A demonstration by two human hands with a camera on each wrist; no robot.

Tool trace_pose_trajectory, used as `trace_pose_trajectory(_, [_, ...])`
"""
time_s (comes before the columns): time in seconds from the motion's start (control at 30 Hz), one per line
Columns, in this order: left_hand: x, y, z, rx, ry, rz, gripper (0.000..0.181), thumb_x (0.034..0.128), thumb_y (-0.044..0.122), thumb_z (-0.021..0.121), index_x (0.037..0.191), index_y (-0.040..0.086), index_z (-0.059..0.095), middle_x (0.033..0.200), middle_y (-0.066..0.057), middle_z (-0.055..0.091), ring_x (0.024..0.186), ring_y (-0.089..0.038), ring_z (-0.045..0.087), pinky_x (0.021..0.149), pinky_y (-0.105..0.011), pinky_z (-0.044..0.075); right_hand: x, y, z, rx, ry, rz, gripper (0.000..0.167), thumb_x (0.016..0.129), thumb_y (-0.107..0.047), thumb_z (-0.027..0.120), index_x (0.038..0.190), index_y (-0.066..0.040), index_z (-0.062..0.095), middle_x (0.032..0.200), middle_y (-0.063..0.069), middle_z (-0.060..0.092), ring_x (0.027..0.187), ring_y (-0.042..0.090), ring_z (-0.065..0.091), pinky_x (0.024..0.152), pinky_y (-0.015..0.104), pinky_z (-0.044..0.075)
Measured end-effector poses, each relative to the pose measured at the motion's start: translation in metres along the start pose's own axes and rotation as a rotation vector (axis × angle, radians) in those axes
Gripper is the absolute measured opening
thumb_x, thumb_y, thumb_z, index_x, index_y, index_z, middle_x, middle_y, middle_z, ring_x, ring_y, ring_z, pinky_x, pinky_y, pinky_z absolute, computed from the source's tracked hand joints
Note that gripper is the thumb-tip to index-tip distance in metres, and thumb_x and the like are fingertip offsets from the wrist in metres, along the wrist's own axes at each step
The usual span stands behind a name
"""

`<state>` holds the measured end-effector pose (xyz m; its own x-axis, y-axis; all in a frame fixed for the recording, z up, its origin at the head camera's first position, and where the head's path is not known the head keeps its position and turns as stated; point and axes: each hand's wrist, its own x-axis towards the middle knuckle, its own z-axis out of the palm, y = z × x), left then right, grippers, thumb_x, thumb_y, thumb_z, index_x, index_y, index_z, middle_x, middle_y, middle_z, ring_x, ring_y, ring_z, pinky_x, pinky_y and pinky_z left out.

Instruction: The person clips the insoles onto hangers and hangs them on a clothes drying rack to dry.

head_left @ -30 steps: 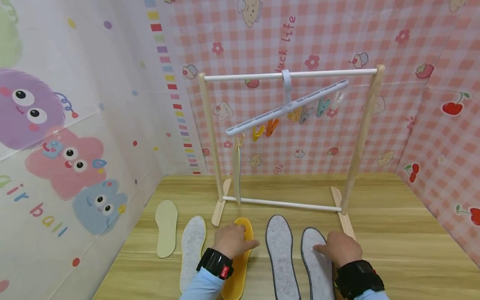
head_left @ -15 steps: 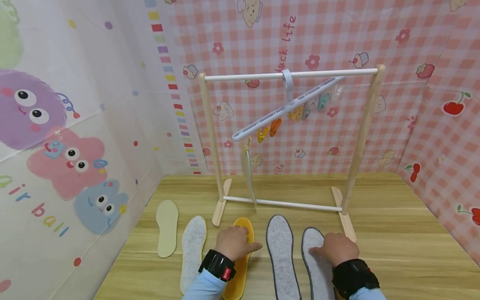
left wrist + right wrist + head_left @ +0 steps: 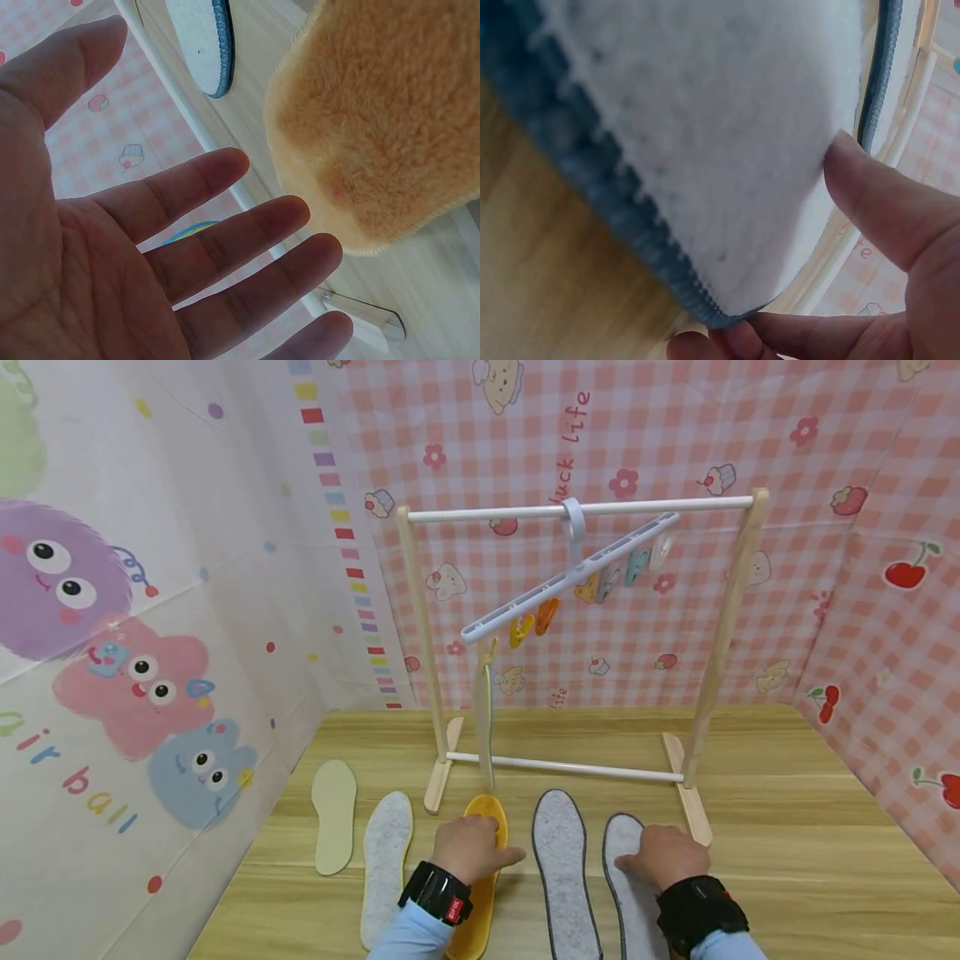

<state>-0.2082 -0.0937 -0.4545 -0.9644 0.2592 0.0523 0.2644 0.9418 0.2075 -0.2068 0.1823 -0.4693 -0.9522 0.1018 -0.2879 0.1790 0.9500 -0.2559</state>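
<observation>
insole [image 3: 636, 897], grey felt with dark stitched edge, lies on the table [image 3: 810, 860] beside the other dark-edged insole [image 3: 566, 877]. right hand [image 3: 670, 857] holds its far end: thumb along one side, fingers curled at the edge. left hand [image 3: 468, 850] over orange insole [image 3: 483, 910], fingers straight, spread wide, nothing gripped; contact with the pile can't be told.

handling, my guess: light, floppy, felt grippy rather than slick, hard to break. likely bends if lifted by one end; stitched rim should be the firmest hold, thumb on top, fingers under. orange one looks plush, probably soft and squashy; pinch its rim too, not the pile.
</observation>
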Motion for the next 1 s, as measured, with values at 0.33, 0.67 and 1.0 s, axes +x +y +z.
trace_pose_trajectory(0.33, [-0.0012,0.0019,-0.0018,-0.006,-0.013,0.005,0.048,0.0795,0.059,0.071,0.067,0.015,0.056,0.063,0.001,0.05,0.054,-0.018,0.051,0.049,-0.036,0.039,0.0041,-0.0009,0.0031,-0.004,-0.001,0.006,0.049,0.081,-0.044,0.079,0.088,0.003,0.069,0.071,0.008,0.056,0.065,0.024,0.054,0.058,0.036,0.043])
trace_pose_trajectory(0.67, [-0.0003,0.0023,0.001,-0.001,-0.046,-0.01,0.048,0.0801,0.059,0.071,0.068,0.015,0.056,0.06,0.002,0.047,0.051,-0.015,0.045,0.047,-0.032,0.035,0.0047,0.0007,0.003,0.026,-0.006,0.027,0.056,0.079,-0.042,0.081,0.096,0.008,0.064,0.071,0.008,0.056,0.066,0.024,0.055,0.058,0.036,0.044])
trace_pose_trajectory(1.0, [0.0007,0.003,0.0016,0.009,-0.053,-0.01,0.049,0.0807,0.059,0.071,0.069,0.014,0.058,0.061,0.001,0.047,0.052,-0.016,0.045,0.047,-0.032,0.034,0.0054,0.0024,0.0021,0.036,0.022,0.005,0.067,0.077,-0.041,0.083,0.107,0.014,0.058,0.08,0.016,0.06,0.072,0.027,0.056,0.062,0.04,0.048])
